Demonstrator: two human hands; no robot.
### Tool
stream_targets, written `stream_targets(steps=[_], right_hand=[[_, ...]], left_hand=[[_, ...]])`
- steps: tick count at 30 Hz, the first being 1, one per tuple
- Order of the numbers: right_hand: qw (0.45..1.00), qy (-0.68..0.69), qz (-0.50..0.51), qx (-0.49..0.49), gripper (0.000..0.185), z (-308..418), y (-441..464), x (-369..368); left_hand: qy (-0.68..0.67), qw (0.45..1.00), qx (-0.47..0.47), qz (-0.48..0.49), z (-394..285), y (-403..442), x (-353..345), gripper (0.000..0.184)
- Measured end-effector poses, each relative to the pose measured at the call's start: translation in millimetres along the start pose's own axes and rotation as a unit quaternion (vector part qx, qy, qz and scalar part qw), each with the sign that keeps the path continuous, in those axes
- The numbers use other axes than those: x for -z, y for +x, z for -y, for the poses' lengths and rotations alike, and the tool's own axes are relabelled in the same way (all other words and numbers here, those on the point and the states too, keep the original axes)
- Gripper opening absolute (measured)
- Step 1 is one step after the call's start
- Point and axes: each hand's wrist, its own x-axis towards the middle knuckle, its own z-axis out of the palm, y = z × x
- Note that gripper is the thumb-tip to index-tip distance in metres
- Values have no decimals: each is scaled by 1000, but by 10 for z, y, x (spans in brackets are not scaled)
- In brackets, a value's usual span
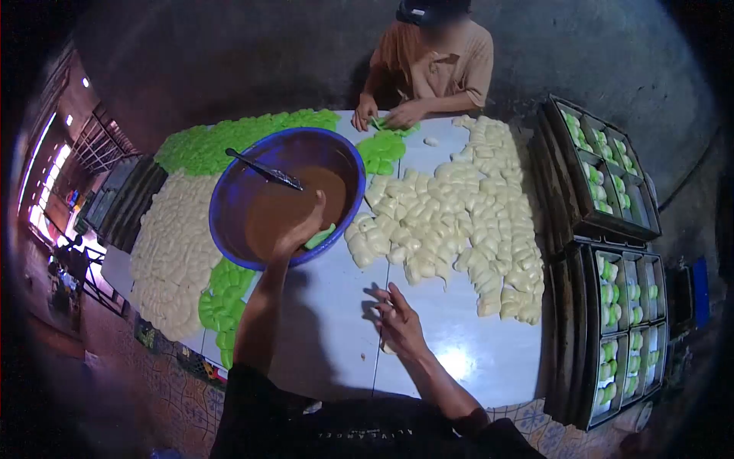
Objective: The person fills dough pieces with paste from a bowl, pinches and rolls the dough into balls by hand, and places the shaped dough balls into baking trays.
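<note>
While left hand (303,226) is over bowl (232,200), grip unclear, loose hold could drop green dough (320,237) in; right hand (403,329) fingers parted.

On my feed the wide, round blue basin (228,203) sits upright, part-filled with brown liquid (267,218). I can see a small, bright green dough piece (319,236), smooth and partly hidden, at the basin's near-right inner edge. Whether it touches the wall, I can't tell from here.
</note>
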Motion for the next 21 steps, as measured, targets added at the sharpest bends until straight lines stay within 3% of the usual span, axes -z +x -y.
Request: stream_targets(steps=[2,3,4,5,6,7,10,11,12,13,14,15,16,17,19,20,21], right_hand=[[1000,15,-12,8,73,46,68,-87],[999,41,-12,9,66,9,109,-60],[999,44,-32,1,62,68,145,-135],[993,116,-27,-24,54,123,175,-215],[981,187,-23,-49,49,163,187,-268],[981,187,-29,-51,49,142,173,-252],[984,143,-107,-17,31,115,115,-246],[991,12,-135,22,30,140,38,-321],[978,-121,-159,60,31,197,-41,-411],[930,-313,-131,141,31,290,-135,-501],[840,-490,-97,213,32,348,-213,-554],[794,-562,-52,226,34,359,-266,-539],[793,-563,-57,224,34,353,-307,-495],[800,-547,-31,247,32,343,-318,-426],[826,-500,-13,261,26,481,-333,-437],[900,-353,-89,241,20,447,-340,-476],[910,-318,-94,247,17,431,-339,-448]], left_hand=[[-5,999,-16,-32,-11,-162,58,87],[-158,975,56,149,190,-144,72,95],[-301,890,123,320,200,-184,132,105],[-387,836,148,359,168,-367,48,123],[-424,816,164,358,249,-653,-141,133],[-514,729,190,411,-79,-931,-46,132],[-564,763,170,267,-53,-1453,-256,112],[-564,761,172,273,-74,-1591,-264,112],[-535,785,203,236,-146,-1721,-233,96],[-505,807,234,198,-184,-1822,-222,81],[-506,804,236,202,-158,-1883,-228,81],[-457,844,159,233,-101,-1931,-232,66],[-402,874,79,262,-33,-1985,-258,55],[-347,919,13,190,163,-2061,-447,43],[-360,913,6,192,22,-2136,-355,36],[-372,908,2,193,-28,-2182,-324,30],[-402,894,45,192,-7,-2223,-365,24]])
